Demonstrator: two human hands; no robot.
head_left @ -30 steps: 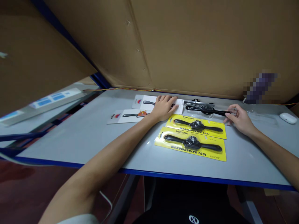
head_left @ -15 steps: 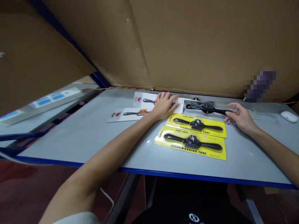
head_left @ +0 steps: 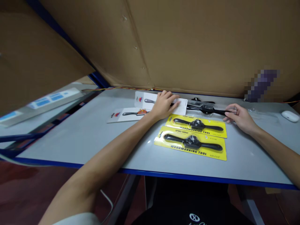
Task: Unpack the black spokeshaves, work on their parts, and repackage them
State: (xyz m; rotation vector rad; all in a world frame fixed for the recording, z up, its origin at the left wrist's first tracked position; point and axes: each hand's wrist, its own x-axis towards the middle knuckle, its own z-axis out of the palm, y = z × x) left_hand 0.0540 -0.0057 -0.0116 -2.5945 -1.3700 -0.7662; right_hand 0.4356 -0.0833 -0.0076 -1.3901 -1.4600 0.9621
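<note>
Flat under the left hand (head_left: pixel 164 104) lies a white tool card (head_left: pixel 161 104).

A white backing card (head_left: pixel 180 106) lies flat just behind the farther yellow spokeshave pack (head_left: pixel 197 125), its left part covered. Right of the card, also behind that pack, a black two-handled spokeshave (head_left: pixel 206 109) in clear plastic lies lengthwise

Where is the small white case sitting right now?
The small white case lies at the table's far right, beyond the right hand.
</note>
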